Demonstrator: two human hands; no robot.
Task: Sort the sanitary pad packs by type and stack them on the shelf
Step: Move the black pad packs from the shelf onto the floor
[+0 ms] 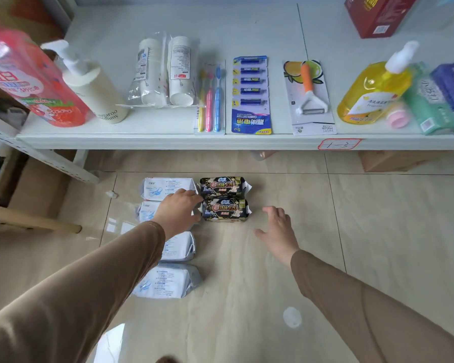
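- The sorting looks done: on the floor [247, 258], just before the shelf's [168, 141] front edge, four white sanitary pad packs [168, 188] lie in a column, with two black sanitary pad packs [224, 209] touching each other beside them.
- The left hand [177, 212] rests on the second white pack, fingers spread over its far edge; whether it already grips is hard to tell.
- The right hand [278, 229] hovers wide and holds nothing, near the black pair.
- Next, I judge, a same-type pair must be lifted onto the shelf, where bare room shows behind the toothbrushes [210, 100] and batteries [250, 95].
- The packs are soft, glossy plastic pillows, likely slippery and easily squashed.
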